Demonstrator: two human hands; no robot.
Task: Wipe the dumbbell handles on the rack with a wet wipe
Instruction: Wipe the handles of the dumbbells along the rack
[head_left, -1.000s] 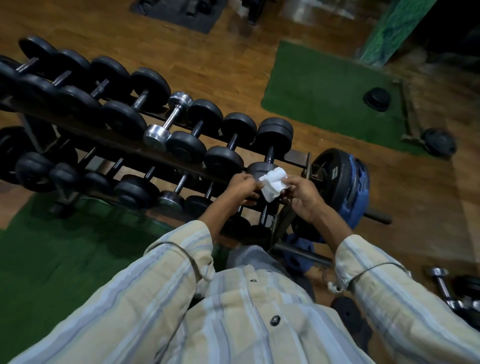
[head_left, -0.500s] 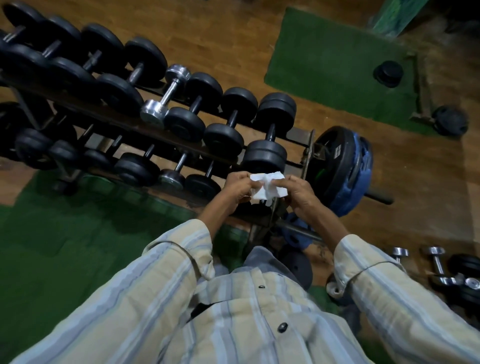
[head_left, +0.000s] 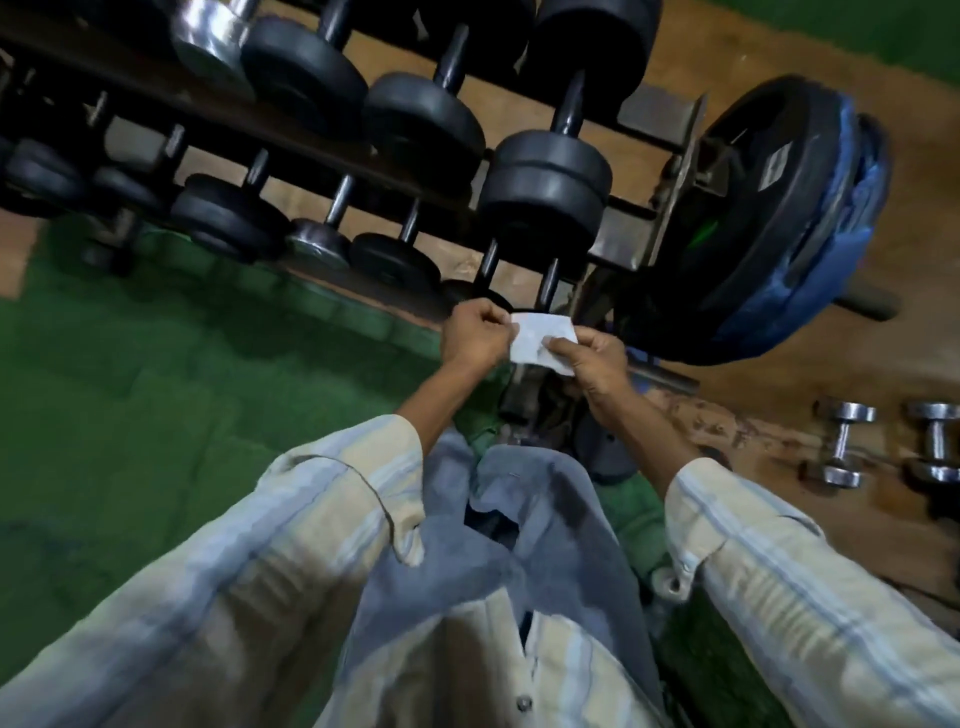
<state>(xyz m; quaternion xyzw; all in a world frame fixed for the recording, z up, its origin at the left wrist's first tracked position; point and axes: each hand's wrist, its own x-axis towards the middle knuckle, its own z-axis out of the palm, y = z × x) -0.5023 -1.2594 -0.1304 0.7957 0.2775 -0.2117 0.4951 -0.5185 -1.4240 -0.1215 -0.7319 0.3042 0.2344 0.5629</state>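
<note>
At the right end of a two-tier dumbbell rack (head_left: 670, 171), a person in a striped long-sleeved shirt (head_left: 291, 561) holds a white wet wipe (head_left: 540, 340) stretched between both hands, just in front of the lower tier. Left hand (head_left: 475, 338): grip clenched on the wipe's left edge, fingers curled round it. Right hand (head_left: 597, 358): grip pinching the wipe's lower right corner between thumb and fingers. The wipe hangs in the air, clear of the metal, directly below the two dark handles (head_left: 549, 283) at the lower tier's right end.

On the upper tier, black dumbbells (head_left: 545, 182) lie side by side, their handles running away from the camera; the one at the right end carries doubled plates. A chrome dumbbell (head_left: 213, 41) sits among them near the top left of the view. More black dumbbells line the lower tier toward the left, among them a smaller pair with steel-grey ends (head_left: 317, 244).

Beyond the rack's right end, black weight plates (head_left: 769, 208) stand on edge against blue ones (head_left: 852, 249), threaded on a bar. Two small chrome dumbbells (head_left: 841, 447) lie on the wooden floor (head_left: 924, 156) at the right edge of the view, near each other but apart. Green matting (head_left: 130, 389) covers the floor below the rack's front edge and under the person.
</note>
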